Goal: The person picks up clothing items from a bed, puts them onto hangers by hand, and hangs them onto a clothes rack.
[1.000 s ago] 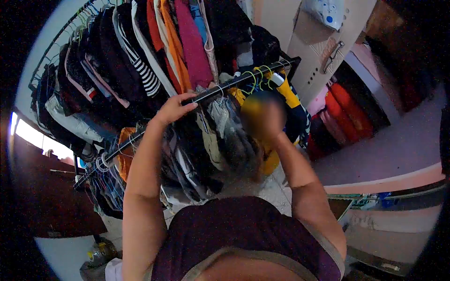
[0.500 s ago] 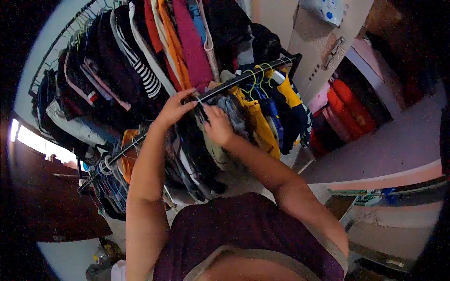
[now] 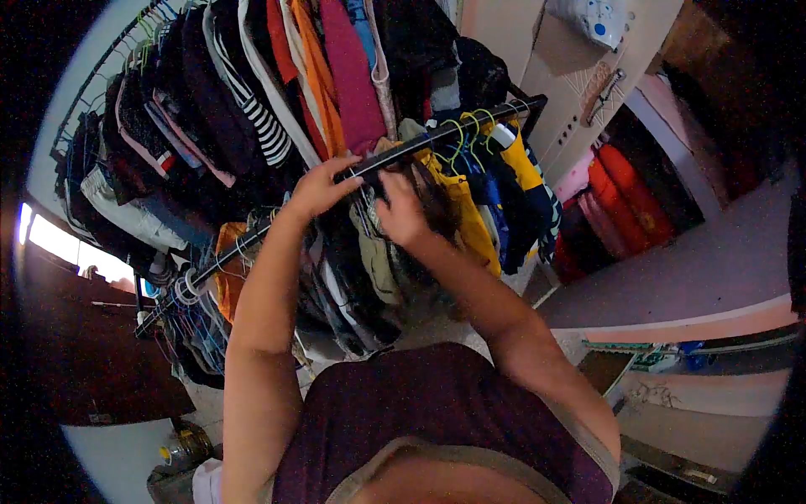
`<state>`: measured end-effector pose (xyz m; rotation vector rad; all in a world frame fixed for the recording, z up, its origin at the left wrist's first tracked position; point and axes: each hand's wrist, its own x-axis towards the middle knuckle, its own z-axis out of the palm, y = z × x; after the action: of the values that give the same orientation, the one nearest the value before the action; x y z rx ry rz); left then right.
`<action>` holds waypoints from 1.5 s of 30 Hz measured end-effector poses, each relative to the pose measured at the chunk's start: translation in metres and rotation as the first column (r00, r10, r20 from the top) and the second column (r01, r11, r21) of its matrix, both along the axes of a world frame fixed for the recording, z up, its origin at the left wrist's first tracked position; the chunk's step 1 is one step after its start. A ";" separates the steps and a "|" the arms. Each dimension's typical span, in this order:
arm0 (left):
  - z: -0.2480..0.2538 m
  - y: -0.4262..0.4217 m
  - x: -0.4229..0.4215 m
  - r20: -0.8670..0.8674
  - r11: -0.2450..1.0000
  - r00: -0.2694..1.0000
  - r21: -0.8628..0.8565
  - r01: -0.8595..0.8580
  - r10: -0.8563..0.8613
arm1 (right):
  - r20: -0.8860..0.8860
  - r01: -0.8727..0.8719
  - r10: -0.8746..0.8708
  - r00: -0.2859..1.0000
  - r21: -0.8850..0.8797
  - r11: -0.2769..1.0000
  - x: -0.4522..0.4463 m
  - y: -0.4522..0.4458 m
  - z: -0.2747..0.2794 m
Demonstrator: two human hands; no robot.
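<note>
My left hand (image 3: 323, 191) is at the black front clothes rail (image 3: 411, 147), with its fingers over the top and its thumb on the near side. Just below the rail, to the right, is my right hand (image 3: 403, 212). Its fingers are slightly bent, with the thumb apart, against the hanging clothes. A dark brown garment (image 3: 437, 197), blurred, hangs beside this hand. Under my hands are an olive garment (image 3: 378, 260) and a black garment (image 3: 346, 244). Further right hang a yellow garment (image 3: 474, 223) and yellow-green hangers (image 3: 457, 147).
Behind the front rail, a second row holds many garments, among them a striped one (image 3: 264, 134) and a magenta one (image 3: 348, 76). White rings (image 3: 186, 288) sit at the rail's left end. An open cabinet (image 3: 630, 202) with red clothing stands at the right.
My right hand has shifted slightly right, away from my left hand. The grey clothes beside it have given way to a blurred dark brown garment, and more of the olive garment shows.
</note>
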<state>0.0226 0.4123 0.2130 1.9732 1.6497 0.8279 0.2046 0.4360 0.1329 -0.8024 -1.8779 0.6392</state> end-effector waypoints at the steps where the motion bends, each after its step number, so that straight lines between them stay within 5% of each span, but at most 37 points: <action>1: 0.002 0.000 0.001 -0.004 1.000 1.000 -0.013 0.001 -0.001 | -0.003 -0.096 0.096 0.995 0.035 0.995 -0.002 -0.004 0.000; 5: 0.001 -0.001 0.000 -0.039 1.000 0.999 0.001 -0.013 0.013 | -0.116 0.210 -0.183 0.976 0.296 0.932 0.031 0.011 -0.002; 8: -0.005 0.001 -0.002 -0.032 1.000 0.999 0.027 -0.005 0.006 | 0.142 0.226 -0.209 0.968 -0.118 0.967 0.055 0.012 0.016; 9: 0.001 -0.001 0.002 -0.041 0.999 0.999 -0.012 -0.032 0.032 | 0.233 0.232 -0.168 0.958 -0.281 0.931 0.058 0.017 0.002; 10: 0.014 -0.007 0.009 -0.052 0.997 0.997 -0.055 -0.059 0.056 | 0.151 0.063 -0.022 0.988 -0.273 0.960 0.052 0.044 -0.061; 13: 0.010 -0.004 0.006 -0.079 0.995 0.995 -0.070 -0.071 0.065 | 0.448 0.133 -0.076 0.891 -0.098 0.986 0.028 0.011 -0.063; 16: 0.004 -0.003 0.004 -0.097 0.998 0.994 -0.038 -0.055 0.052 | 0.405 0.050 -0.033 0.914 -0.032 0.998 0.024 -0.002 -0.052; 19: 0.007 -0.006 0.006 -0.066 0.996 0.996 -0.062 -0.070 0.066 | 0.191 0.205 -0.292 0.937 0.375 0.904 0.035 0.024 -0.081; 21: 0.009 -0.005 0.007 -0.059 0.994 0.995 -0.075 -0.080 0.075 | 0.239 0.298 -0.406 0.882 0.385 0.874 0.069 0.014 -0.011; 25: -0.001 0.000 0.002 -0.080 0.996 0.995 -0.055 -0.069 0.064 | 0.149 0.468 -0.527 0.837 0.304 0.829 0.087 0.050 -0.053; 26: -0.003 0.001 -0.001 -0.080 0.997 0.994 -0.041 -0.071 0.067 | 0.254 0.406 -0.443 0.860 0.186 0.895 0.085 0.052 -0.054; 29: -0.002 0.004 -0.006 -0.087 0.998 0.996 -0.060 -0.008 0.002 | 0.256 0.261 -0.322 0.912 0.245 0.934 0.068 0.011 -0.023; 32: -0.003 0.005 -0.009 -0.059 0.998 0.998 -0.052 -0.034 0.030 | 0.293 0.096 -0.119 0.949 0.094 0.991 0.051 -0.016 -0.031; 35: 0.003 -0.001 -0.002 -0.059 0.997 0.998 -0.061 -0.042 0.038 | 0.049 -0.084 0.114 0.992 -0.411 0.908 0.035 -0.008 -0.073; 38: -0.005 0.003 -0.003 -0.002 0.990 0.998 -0.121 -0.067 0.068 | 0.252 -0.064 0.195 0.948 -0.447 0.892 0.036 0.013 -0.079; 44: -0.005 0.001 -0.005 -0.178 0.999 0.983 -0.014 -0.044 0.041 | -0.081 -0.146 0.122 0.989 -0.451 0.880 0.014 -0.014 -0.039; 45: -0.003 0.000 -0.004 -0.189 0.998 0.981 -0.028 -0.053 0.047 | -0.017 -0.118 0.123 0.992 -0.441 0.890 0.010 -0.016 -0.040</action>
<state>0.0183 0.4125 0.2100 2.0488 1.8128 0.6436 0.2149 0.4200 0.0930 -0.9799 -1.8250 1.1714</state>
